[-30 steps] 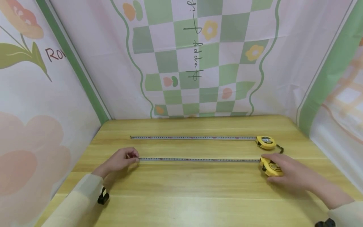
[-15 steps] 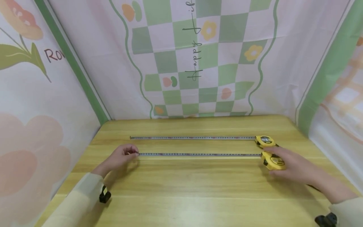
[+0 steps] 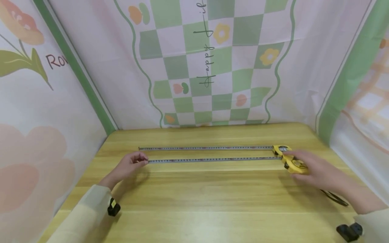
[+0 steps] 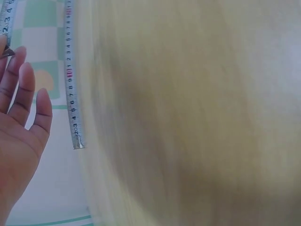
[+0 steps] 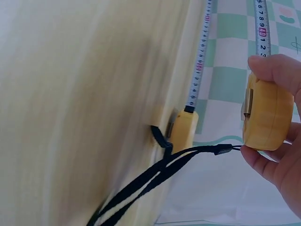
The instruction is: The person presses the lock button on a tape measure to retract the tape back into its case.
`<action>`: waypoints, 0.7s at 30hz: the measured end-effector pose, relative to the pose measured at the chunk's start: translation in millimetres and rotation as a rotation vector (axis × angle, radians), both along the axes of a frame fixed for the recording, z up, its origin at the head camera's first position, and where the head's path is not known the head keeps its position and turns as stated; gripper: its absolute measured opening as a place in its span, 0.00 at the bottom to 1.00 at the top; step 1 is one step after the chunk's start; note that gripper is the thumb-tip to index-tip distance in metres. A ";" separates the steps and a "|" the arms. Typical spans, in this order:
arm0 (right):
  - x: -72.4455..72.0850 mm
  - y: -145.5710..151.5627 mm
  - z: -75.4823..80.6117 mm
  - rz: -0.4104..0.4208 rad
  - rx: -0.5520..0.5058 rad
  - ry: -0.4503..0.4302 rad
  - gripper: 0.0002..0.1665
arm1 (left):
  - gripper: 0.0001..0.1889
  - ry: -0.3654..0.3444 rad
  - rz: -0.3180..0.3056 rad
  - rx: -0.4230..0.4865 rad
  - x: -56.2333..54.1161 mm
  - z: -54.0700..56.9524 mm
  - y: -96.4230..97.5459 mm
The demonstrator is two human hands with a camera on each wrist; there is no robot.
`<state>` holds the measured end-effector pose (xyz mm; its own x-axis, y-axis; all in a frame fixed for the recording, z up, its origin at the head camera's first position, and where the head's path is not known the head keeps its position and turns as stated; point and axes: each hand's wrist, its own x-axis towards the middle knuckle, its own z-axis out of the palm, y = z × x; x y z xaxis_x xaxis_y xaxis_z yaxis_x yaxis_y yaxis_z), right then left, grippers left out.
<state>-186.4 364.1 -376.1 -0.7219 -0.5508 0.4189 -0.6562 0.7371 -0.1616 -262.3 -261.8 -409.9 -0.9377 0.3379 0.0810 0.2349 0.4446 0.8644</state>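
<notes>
My right hand [image 3: 319,170] grips a yellow tape measure [image 3: 294,165] by its case, thumb on one side and fingers on the other. From it a strip of blade [image 3: 212,160] stretches leftward to my left hand [image 3: 129,167], which pinches the metal hook end [image 4: 7,52] between thumb and fingertip. In the wrist views this held tape is up off the table. Behind it a second yellow tape measure [image 5: 183,129] lies on the table, its blade [image 3: 200,148] drawn out roughly parallel. The held case and right fingers partly cover the second case in the head view.
A black wrist strap [image 5: 141,181] dangles from the held case, crossing in front of the other case's short black strap [image 5: 161,136]. Light wood forms the tabletop [image 3: 194,206]. A patterned curtain [image 3: 209,67] rises behind its far edge.
Both hands have lifted the held tape and shifted it toward the far side, closer to the second tape in view. The right hand now overlaps the second case, and the hanging strap has come into sight.
</notes>
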 end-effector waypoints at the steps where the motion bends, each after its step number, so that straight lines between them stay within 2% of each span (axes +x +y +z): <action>1: -0.8 -0.3 1.6 0.003 0.001 0.009 0.46 | 0.08 -0.004 0.002 0.005 0.2 0.9 0.1; 5: -2.4 -1.5 7.4 0.007 0.008 0.030 0.46 | 0.09 -0.016 -0.003 0.030 -0.3 2.9 0.0; 12: -2.7 -3.5 13.4 -0.010 0.056 0.080 0.42 | 0.10 0.010 -0.020 0.047 -2.8 2.8 0.2; 21: -8.9 -0.4 15.8 0.020 0.097 0.134 0.38 | 0.12 -0.015 -0.019 0.050 -4.9 10.8 2.3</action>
